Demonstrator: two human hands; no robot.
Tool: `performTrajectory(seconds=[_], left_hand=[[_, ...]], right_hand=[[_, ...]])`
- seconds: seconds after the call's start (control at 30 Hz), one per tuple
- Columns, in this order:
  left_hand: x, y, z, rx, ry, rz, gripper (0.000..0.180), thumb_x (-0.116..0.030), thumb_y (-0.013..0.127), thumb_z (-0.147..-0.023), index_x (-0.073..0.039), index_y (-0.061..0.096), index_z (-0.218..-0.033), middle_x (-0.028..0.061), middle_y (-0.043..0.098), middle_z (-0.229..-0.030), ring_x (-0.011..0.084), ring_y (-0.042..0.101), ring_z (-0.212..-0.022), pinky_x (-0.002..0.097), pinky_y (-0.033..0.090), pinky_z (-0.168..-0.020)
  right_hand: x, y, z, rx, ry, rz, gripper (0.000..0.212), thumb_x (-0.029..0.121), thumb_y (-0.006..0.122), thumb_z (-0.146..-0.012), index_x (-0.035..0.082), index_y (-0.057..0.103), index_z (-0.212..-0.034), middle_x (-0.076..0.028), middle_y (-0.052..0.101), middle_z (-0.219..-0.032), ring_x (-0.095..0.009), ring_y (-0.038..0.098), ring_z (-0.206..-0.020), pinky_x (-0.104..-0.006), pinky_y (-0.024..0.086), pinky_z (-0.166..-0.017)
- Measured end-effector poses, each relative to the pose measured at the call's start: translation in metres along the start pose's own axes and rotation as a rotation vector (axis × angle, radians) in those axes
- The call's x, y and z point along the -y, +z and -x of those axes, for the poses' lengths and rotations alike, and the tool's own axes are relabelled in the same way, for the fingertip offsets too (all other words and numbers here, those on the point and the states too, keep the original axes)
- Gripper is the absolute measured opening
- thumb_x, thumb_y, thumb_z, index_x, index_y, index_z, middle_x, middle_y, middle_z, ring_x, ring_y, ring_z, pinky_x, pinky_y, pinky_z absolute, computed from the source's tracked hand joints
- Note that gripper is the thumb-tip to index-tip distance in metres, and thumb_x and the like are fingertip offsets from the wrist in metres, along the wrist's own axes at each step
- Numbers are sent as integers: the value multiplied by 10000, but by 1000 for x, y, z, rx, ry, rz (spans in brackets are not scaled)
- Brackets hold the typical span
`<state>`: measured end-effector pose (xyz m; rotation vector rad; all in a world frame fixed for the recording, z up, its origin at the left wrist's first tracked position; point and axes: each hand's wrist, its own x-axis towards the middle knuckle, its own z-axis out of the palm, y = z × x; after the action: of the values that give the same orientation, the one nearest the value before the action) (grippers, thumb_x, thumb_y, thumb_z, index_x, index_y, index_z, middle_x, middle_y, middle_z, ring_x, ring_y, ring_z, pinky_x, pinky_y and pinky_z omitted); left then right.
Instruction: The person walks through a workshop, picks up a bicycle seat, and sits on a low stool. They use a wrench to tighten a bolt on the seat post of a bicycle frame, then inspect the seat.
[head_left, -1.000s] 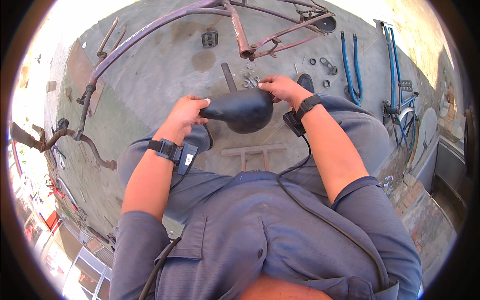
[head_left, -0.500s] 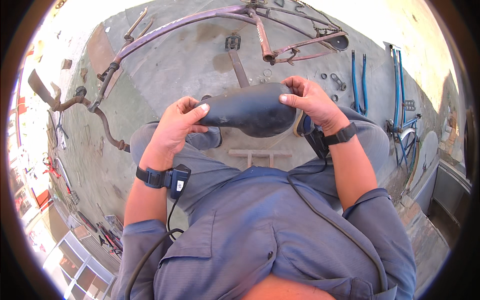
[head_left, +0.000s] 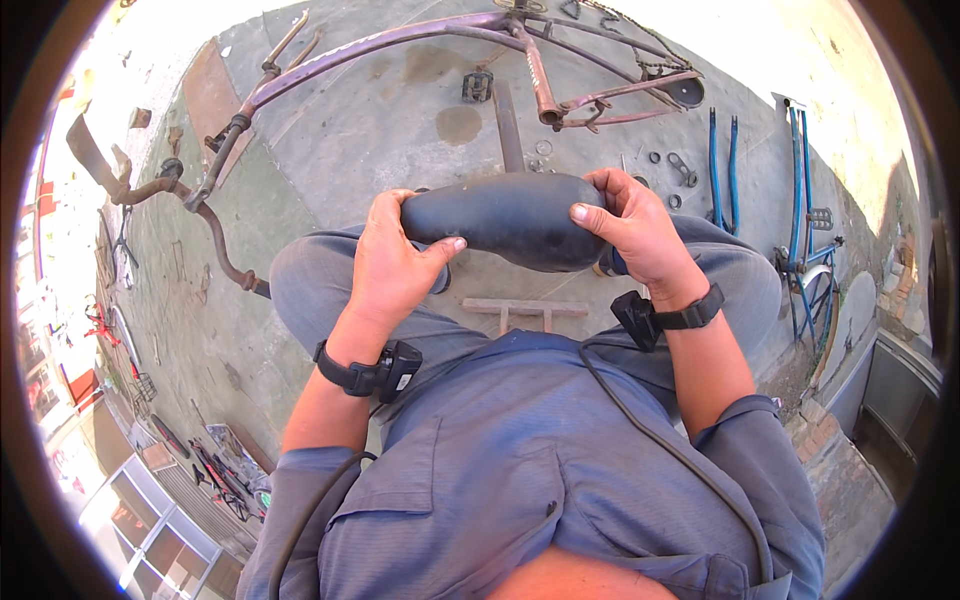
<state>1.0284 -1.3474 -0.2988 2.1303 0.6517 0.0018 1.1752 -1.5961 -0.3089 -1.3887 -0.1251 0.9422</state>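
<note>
A black bicycle saddle is held up over my lap, its narrow nose to the left and its wide rear to the right. My left hand is closed on the nose, thumb along the lower edge. At the wide end, my right hand grips with the thumb on top and fingers behind. The saddle's underside is hidden. Beyond it on the floor lies a purple, rusty bicycle frame with its handlebar at the left.
A black pedal and a metal bar lie past the saddle. To the right are small rings, a chain link-shaped part, a blue fork and a blue frame. A low metal stand sits between my legs.
My left hand has shifted its hold on the nose, its thumb moving from the top to the lower edge. The saddle has turned slightly and moved a little to the right.
</note>
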Motion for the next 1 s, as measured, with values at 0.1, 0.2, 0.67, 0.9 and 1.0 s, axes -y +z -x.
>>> performTrajectory(seconds=[0.1, 0.2, 0.67, 0.9, 1.0], left_hand=[[-5, -1, 2, -44, 55, -60, 565, -65, 878, -715, 32, 533, -1153, 114, 610, -1012, 163, 613, -893, 310, 527, -782], [-9, -3, 3, -53, 58, -119, 557, -116, 893, -698, 18, 556, -1121, 136, 629, -998, 214, 627, -897, 341, 523, -794], [22, 9, 16, 157, -98, 275, 590, -102, 870, -742, 42, 511, -1187, 137, 617, -1076, 184, 623, -958, 327, 526, -837], [31, 24, 24, 257, -226, 379, 499, -137, 807, -843, 62, 499, -1182, 116, 623, -1045, 130, 606, -934, 293, 522, -821], [30, 26, 24, 280, -283, 370, 468, -148, 796, -857, 60, 509, -1164, 107, 626, -1023, 121, 601, -912, 282, 514, -809]], right_hand=[[0, 1, 1, -13, -9, -42, 419, 148, 763, -899, -43, 568, -1216, -63, 639, -1077, -107, 593, -966, -253, 493, -878], [1, 1, 1, -19, -9, -97, 411, 146, 763, -901, -43, 570, -1211, -65, 644, -1075, -107, 601, -961, -251, 498, -877], [-10, -10, 21, 32, 108, 32, 362, 197, 714, -939, -10, 595, -1211, -41, 648, -1101, -105, 592, -995, -264, 474, -893], [-16, -20, 30, 39, 144, 32, 268, 162, 640, -969, 2, 622, -1183, -32, 653, -1093, -100, 589, -981, -261, 471, -885], [-17, -24, 32, 17, 157, 33, 236, 150, 618, -976, 11, 636, -1165, -20, 658, -1071, -88, 589, -964, -258, 472, -870]])
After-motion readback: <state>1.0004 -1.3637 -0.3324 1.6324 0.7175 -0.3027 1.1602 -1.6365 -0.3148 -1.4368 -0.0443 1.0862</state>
